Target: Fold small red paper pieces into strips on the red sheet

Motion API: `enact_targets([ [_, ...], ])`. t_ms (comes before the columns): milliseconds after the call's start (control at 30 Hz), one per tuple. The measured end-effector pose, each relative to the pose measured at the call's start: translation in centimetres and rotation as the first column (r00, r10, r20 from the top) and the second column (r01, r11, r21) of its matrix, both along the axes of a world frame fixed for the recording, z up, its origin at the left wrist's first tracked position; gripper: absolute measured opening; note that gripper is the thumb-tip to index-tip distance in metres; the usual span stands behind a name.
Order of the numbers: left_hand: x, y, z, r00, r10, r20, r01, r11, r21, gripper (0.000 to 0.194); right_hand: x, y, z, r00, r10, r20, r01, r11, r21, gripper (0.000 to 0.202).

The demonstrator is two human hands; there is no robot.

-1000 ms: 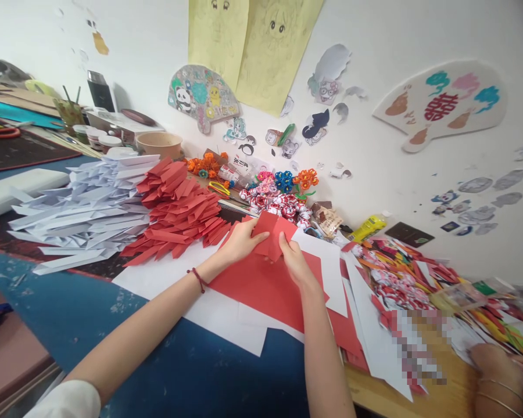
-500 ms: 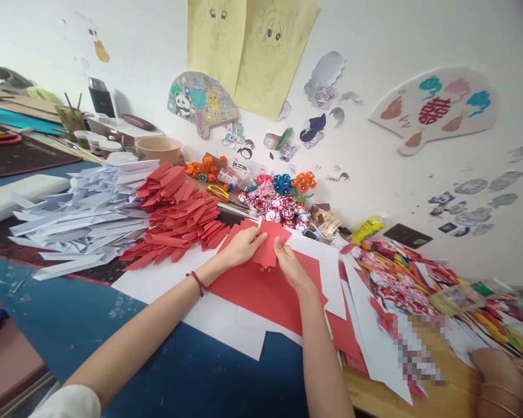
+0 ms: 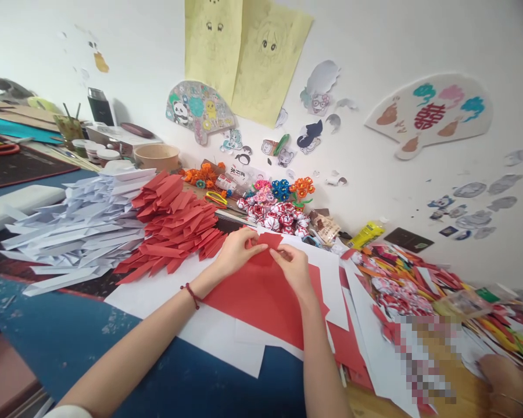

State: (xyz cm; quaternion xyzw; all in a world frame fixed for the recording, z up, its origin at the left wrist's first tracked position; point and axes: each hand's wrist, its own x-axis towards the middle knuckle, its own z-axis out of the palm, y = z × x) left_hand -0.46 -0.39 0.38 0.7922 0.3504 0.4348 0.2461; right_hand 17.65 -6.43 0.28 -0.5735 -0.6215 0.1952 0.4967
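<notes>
A small piece of red paper (image 3: 270,240) is pinched between my two hands. My left hand (image 3: 239,251) grips its left side with thumb and fingers, and my right hand (image 3: 293,264) grips its right side. Under them lies a large red sheet (image 3: 257,296), on top of white sheets (image 3: 218,342). Left of my hands is a heap of folded red strips (image 3: 174,223), and beyond it a heap of folded white strips (image 3: 82,220).
Paper and wire flowers (image 3: 283,212) stand near the wall behind my hands. A tan bowl (image 3: 157,157) and a black flask (image 3: 100,109) are at the back left. At the right edge is another person's hand (image 3: 503,371), near colourful strips (image 3: 418,278).
The fingers of both hands have curled in closer together at the small red paper, and less of it shows. The view has shifted slightly.
</notes>
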Motion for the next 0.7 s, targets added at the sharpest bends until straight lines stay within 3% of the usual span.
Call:
enact_targets([
  [167, -0.3, -0.3, 0.5, 0.999, 0.024, -0.048, -0.023, 0.999, 0.023, 0.024, 0.1, 0.1, -0.5, 0.999, -0.038, 0.024, 0.037, 0.998, 0.045, 0.029],
  [400, -0.7, 0.0, -0.2, 0.989, 0.015, -0.148, -0.02, 0.999, -0.033, 0.02, 0.0, 0.0, -0.7, 0.994, -0.024, 0.104, 0.028, 0.999, -0.036, 0.03],
  [500, -0.8, 0.4, -0.2, 0.998, 0.017, -0.061, -0.02, 0.998, -0.057, 0.022, 0.0, -0.1, -0.6, 0.986, 0.003, 0.167, 0.01, 0.997, -0.077, 0.03],
  [600, -1.1, 1.1, 0.1, 0.991, 0.112, 0.066, -0.108, 0.992, -0.061, 0.031, 0.4, 0.1, -0.8, 0.989, 0.005, 0.15, 0.008, 0.996, -0.084, 0.034],
  [700, -1.4, 1.8, 0.4, 0.963, 0.267, 0.041, -0.266, 0.963, -0.033, 0.037, 0.9, 0.4, -1.4, 0.979, -0.058, 0.193, 0.073, 0.995, -0.073, 0.037],
])
